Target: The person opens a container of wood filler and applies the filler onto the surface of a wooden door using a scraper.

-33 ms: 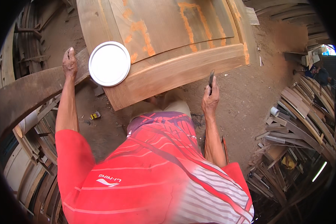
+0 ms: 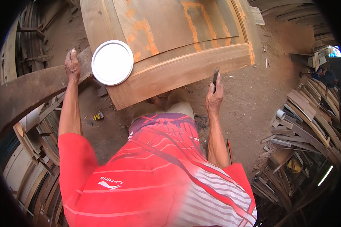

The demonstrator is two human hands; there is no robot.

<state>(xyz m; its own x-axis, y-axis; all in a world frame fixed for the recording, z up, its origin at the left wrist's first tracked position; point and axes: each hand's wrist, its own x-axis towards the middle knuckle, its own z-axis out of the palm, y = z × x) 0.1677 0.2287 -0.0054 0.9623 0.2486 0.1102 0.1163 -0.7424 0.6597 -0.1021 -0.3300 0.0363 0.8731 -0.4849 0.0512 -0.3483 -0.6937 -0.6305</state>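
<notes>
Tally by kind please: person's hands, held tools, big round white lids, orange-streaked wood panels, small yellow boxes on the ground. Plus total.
Hands (left hand, right hand): 2
Dark tool: 1
White lid: 1
Wood panel: 1
Yellow box: 1
Total: 6

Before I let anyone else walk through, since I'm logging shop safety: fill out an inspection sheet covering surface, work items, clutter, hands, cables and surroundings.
Surface: wooden panel bearing orange patches.
Work items: white round disc, perhaps a lid, at the panel's near left corner; dark slim tool.
Clutter: small yellow-and-black box on the brown floor; wood scraps heaped at right.
Hands: right hand grips the tool; left hand beside a dark timber beam, contact unclear.
Cables: nothing seen.
Surroundings: more timber at left; bright strip at lower right.
</notes>
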